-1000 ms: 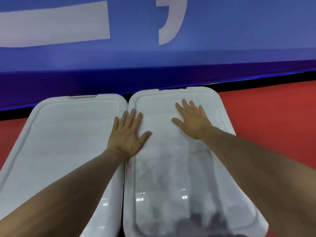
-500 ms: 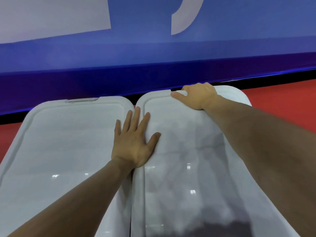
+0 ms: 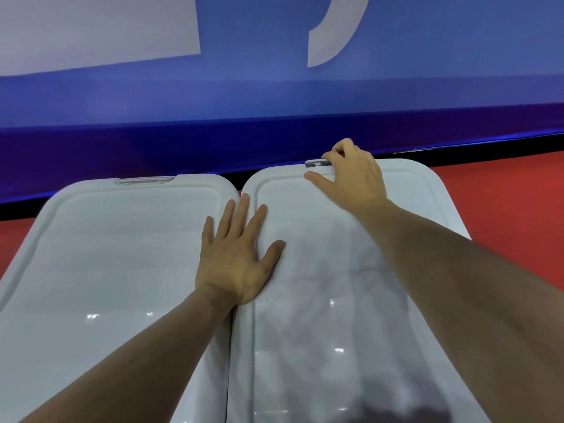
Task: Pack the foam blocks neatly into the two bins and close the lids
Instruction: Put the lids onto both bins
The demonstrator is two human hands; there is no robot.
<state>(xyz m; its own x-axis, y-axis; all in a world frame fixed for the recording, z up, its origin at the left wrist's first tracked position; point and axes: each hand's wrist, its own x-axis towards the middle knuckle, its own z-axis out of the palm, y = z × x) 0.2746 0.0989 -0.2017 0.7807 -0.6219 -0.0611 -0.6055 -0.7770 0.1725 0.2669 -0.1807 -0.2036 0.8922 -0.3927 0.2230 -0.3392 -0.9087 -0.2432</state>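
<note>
Head camera view, looking down at 2 white rectangular plastic bin lids with rounded corners, lying side by side on a red floor in front of a blue banner.

At left, the left bin's lid (image 3: 106, 254) sits flat, and its clear latch (image 3: 145, 180) on the far edge lies level with the rim, apparently fastened. The left hand (image 3: 235, 257) lies flat with straight, spread fingers across the seam where the 2 lids meet, pressing down, as it did 1 second ago.

At right, the right bin's lid (image 3: 320, 300) also sits flat. The right hand (image 3: 351, 178) has changed: 1 second ago it pressed flat on the middle of this lid; now it has reached the far edge, thumb on the lid, fingers curled round the small grey latch (image 3: 316, 163).

No foam blocks are visible; they are presumably inside the bins. Packing looks finished, and fastening this latch seems to be among the last steps.
</note>
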